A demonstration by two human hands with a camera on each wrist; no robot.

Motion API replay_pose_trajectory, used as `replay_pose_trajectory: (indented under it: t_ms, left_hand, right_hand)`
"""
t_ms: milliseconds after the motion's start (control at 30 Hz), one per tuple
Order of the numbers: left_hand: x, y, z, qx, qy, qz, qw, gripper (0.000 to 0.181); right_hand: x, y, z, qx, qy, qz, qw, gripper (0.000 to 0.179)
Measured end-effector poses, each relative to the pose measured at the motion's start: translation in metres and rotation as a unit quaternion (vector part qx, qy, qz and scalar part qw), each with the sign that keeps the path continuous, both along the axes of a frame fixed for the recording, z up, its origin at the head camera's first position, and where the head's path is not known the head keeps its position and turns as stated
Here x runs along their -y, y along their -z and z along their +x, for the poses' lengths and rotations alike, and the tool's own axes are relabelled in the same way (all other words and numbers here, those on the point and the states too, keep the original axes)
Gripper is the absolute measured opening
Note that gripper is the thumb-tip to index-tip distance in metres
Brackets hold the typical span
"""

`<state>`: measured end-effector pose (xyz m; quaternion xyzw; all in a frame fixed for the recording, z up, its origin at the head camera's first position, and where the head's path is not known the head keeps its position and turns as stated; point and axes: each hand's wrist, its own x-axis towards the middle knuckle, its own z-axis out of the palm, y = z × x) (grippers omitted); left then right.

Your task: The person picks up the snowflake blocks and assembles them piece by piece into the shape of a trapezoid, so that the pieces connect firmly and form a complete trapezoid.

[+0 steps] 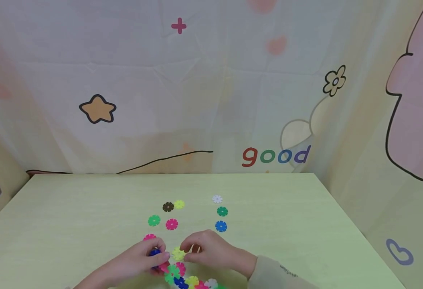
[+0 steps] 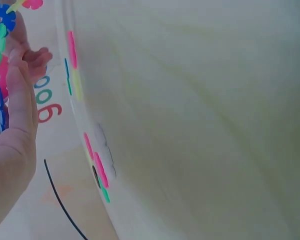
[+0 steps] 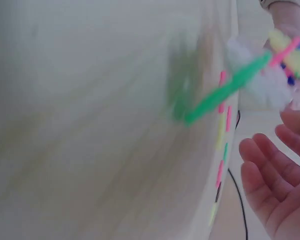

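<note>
My left hand (image 1: 139, 257) pinches a dark blue notched plastic disc (image 1: 155, 253) and a pink disc (image 1: 164, 267) between thumb and fingers. These belong to a chain of interlocking discs that hangs toward me, with a green disc (image 1: 171, 274), another dark blue one (image 1: 181, 283) and a white one (image 1: 211, 283) along it. In the right wrist view a green disc (image 3: 230, 90) shows edge-on at the chain's end. My right hand (image 1: 215, 251) hovers to the right, fingers loosely bent and thumb apart, nothing held. A yellow disc (image 1: 177, 253) appears between the two hands.
Loose discs lie flat on the pale table (image 1: 287, 224): a brown disc (image 1: 168, 206), a light green disc (image 1: 154, 220) and others at left, a blue disc (image 1: 221, 226) among several at right. A printed curtain (image 1: 142, 100) stands behind the table.
</note>
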<state>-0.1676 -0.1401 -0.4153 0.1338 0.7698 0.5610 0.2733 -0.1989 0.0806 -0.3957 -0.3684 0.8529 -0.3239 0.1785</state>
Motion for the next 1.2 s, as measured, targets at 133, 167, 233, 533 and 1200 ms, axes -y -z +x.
replay_pose_trajectory:
  t_ms: [133,167,233,533,1200]
  left_hand:
    - [0.01,0.0,0.0,0.006,0.012,0.012,0.9998,0.033]
    - [0.013,-0.001,0.001,0.007,0.018,0.016,0.9997,0.032]
    - [0.018,-0.003,0.003,0.003,0.032,0.025,0.9992,0.03]
    - [0.036,-0.01,0.008,-0.002,0.064,0.013,0.9978,0.03]
    - [0.035,-0.012,0.007,-0.01,0.047,0.014,0.9988,0.042]
  right_hand:
    - [0.0,0.006,-0.007,0.034,-0.008,0.016,0.9993,0.019]
    - [0.001,0.008,-0.007,0.036,-0.013,0.025,0.999,0.02]
    - [0.004,0.011,-0.008,0.031,-0.026,0.048,0.998,0.022]
    - [0.02,0.015,-0.006,-0.029,-0.08,0.153,0.9846,0.03]
    - [0.022,0.009,-0.001,-0.009,-0.027,0.2,0.9793,0.02]
